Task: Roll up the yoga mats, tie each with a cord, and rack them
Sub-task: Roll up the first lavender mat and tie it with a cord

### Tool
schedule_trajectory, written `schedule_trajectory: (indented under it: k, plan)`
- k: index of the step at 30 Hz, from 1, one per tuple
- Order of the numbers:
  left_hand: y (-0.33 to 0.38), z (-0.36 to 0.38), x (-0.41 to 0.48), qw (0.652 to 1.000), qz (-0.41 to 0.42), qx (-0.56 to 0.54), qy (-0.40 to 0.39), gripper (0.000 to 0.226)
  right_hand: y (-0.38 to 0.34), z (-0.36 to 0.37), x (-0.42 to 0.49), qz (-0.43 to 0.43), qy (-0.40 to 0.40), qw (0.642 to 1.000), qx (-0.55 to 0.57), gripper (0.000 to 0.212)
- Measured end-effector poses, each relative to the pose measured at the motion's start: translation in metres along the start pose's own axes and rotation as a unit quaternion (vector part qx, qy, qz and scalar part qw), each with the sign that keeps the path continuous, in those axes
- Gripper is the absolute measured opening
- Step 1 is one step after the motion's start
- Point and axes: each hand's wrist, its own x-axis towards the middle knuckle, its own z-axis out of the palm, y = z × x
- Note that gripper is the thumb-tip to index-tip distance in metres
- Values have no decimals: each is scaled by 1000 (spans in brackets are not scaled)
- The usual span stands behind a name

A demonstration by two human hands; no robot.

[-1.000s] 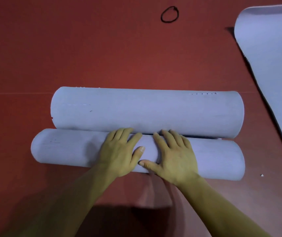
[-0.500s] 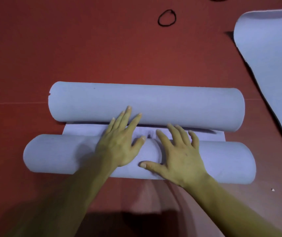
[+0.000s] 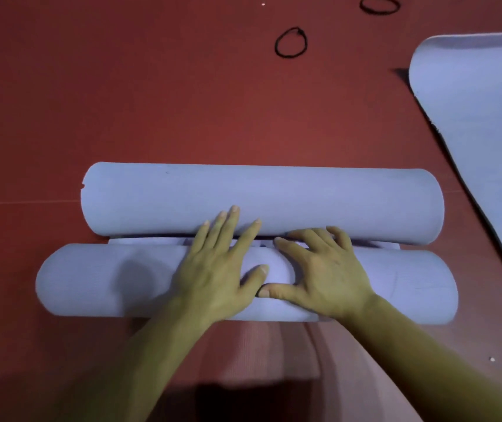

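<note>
Left hand [image 3: 216,269], right hand [image 3: 326,275] flat, open on near roll [image 3: 106,281], gripping nothing. Risk: uneven pressure skews roll; cord [image 3: 291,43] well apart.

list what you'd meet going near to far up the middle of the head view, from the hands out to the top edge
hands (left hand, right hand) → near roll → flat strip of mat → far roll → bare red floor → cord loop
</note>
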Motion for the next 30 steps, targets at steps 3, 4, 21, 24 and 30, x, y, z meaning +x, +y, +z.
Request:
schedule_trajectory:
  k: [3, 4, 21, 24, 30]
  plan:
    - [-6, -3, 21, 999, -13, 2, -50, 81, -4, -4, 1, 61, -10, 998, -18, 93]
    - [-9, -4, 29, 998, -15, -3, -65, 83, -8, -5, 2, 83, -21, 996, -21, 91]
    - [-29, -10, 81, 999, 12, -18, -48, 74, 8, -7, 87, 193, -183, 963, 33, 73]
    - [-28, -5, 81, 998, 20, 33, -44, 71, 13, -5, 99, 187, -173, 966, 37, 72]
    - [-36, -10, 114, 994, -36, -4, -99, 82, 14, -7, 98, 155, -113, 981, 38, 83]
